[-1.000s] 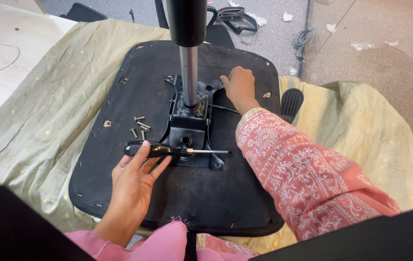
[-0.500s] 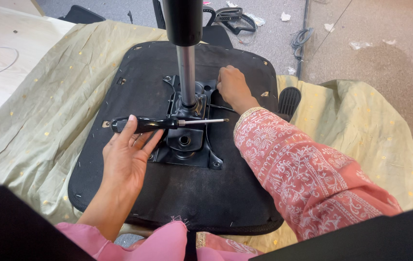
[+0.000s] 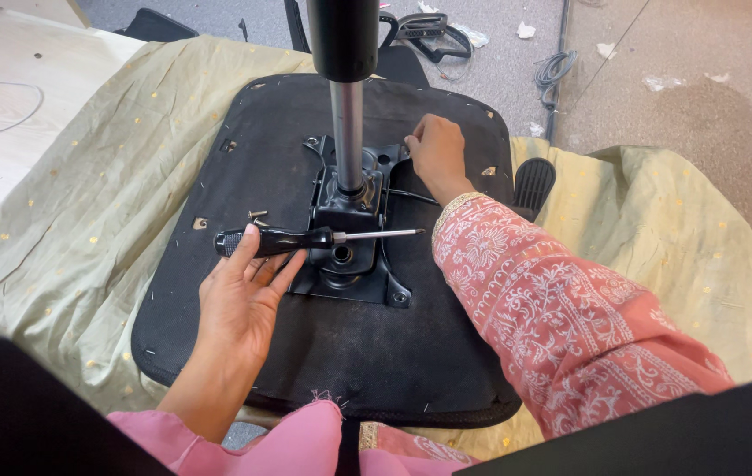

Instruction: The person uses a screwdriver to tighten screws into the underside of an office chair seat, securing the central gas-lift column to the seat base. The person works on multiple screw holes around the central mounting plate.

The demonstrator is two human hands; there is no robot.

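A black-handled screwdriver point(image 3: 292, 239) is held at the centre-left of the frame by the left hand point(image 3: 239, 304), palm up, with the fingers curled loosely under the handle and the thumb resting on top. The tool lies roughly level, its shaft pointing to the right across the black metal mounting plate point(image 3: 349, 242) that is fixed to the underside of an upturned chair seat point(image 3: 323, 353). The tip is seen just above the plate's right edge, not seated in any screw.

The right hand point(image 3: 436, 154) is placed at the upper centre of the frame, fingers bent and closed against the plate's upper right corner; whether something small is pinched there cannot be told. The right forearm, in a pink embroidered sleeve point(image 3: 561, 317), runs diagonally down to the lower right.

A few loose screws point(image 3: 257, 214) lie on the seat just above the handle. The gas-lift column point(image 3: 345, 97) rises from the plate toward the top of the frame. The seat rests on a pale green cloth point(image 3: 67, 229).

For fastening work of this kind, a firmer wrap around the handle would be judged better, with the shaft brought upright over a screw head and the plate steadied by the other hand.
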